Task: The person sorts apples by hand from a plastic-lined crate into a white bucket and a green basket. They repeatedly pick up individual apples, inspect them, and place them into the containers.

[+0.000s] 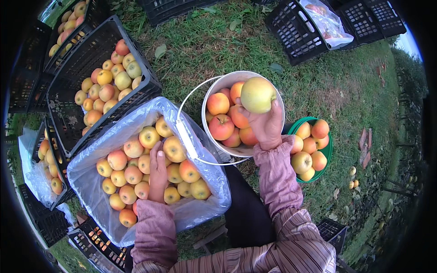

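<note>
A large yellow-green apple (258, 95) rests in the grasp of my right hand (264, 124), held above a white bucket (206, 136). Red-orange apples (221, 127) fill much of that bucket, whose wire handle with a white grip (186, 138) hangs over toward the crate beside it. My left hand (158, 172) reaches down among yellow and red apples (127, 194) in a crate lined with clear plastic film (87, 181). Its fingers lie against the apples next to a large yellow one (174, 149); whether it grips any is hidden.
A green bucket (330, 153) of apples stands right of the white one. Black plastic crates of apples (136, 44) crowd the left side. Farther crates (293, 37) stand on the grass at top right, one holding a plastic bag (324, 22). Several apples (352, 170) lie on the ground.
</note>
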A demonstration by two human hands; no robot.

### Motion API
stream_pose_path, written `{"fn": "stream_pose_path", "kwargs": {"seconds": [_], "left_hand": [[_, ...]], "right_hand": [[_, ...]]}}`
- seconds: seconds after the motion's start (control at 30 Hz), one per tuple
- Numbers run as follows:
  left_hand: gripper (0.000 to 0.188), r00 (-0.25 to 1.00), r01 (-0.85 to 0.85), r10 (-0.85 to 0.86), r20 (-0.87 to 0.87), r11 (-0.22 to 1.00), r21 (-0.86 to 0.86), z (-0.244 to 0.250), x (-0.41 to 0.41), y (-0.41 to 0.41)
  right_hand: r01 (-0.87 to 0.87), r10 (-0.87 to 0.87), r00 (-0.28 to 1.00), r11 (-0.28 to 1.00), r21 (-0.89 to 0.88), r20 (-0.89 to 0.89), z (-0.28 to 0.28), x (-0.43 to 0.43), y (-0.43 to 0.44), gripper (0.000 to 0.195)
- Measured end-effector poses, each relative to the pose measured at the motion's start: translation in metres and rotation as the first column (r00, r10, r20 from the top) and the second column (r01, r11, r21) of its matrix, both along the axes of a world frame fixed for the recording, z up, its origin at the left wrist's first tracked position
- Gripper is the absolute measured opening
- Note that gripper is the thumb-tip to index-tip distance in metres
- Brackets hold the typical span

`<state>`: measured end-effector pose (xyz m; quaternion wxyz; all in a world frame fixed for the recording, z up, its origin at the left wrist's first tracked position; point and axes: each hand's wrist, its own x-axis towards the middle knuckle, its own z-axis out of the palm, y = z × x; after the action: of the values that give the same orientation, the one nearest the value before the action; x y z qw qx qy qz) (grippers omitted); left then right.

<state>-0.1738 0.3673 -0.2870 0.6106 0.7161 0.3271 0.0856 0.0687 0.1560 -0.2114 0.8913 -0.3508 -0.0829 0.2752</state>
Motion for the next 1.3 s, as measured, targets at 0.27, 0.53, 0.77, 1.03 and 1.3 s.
{"fn": "stream_pose_path", "kwargs": {"seconds": [0.27, 0.53, 0.77, 1.03, 1.3], "left_hand": [[0.042, 0.997, -0.071, 0.072, 0.017, 0.994, -0.082, 0.000, -0.017, 0.005], [0.033, 0.959, -0.208, 0.198, 0.202, 0.978, 0.029, 0.035, 0.005, 0.004], [0.092, 0.916, 0.253, -0.337, 0.219, 0.907, 0.338, 0.145, 0.066, -0.035], [0.078, 0.871, 0.127, 0.413, 0.266, 0.334, -0.934, 0.078, 0.019, 0.001], [0.055, 0.870, -0.327, 0.472, 0.142, 0.768, -0.551, 0.022, 0.017, 0.028]], "right_hand": [[-0.072, 0.367, 0.864, 0.769, 0.636, -0.345, -0.015, -0.017, -0.004, 0.063], [-0.128, 0.356, 0.874, 0.826, 0.549, -0.332, -0.015, -0.025, 0.000, 0.063], [-0.107, 0.328, 0.878, 0.845, -0.524, 0.349, 0.044, -0.071, 0.035, 0.090], [-0.113, 0.390, 0.850, 0.792, -0.599, 0.355, 0.028, -0.066, 0.021, 0.075], [0.038, 0.208, 0.916, 0.805, -0.592, 0.343, 0.014, -0.061, 0.008, 0.060]]}}
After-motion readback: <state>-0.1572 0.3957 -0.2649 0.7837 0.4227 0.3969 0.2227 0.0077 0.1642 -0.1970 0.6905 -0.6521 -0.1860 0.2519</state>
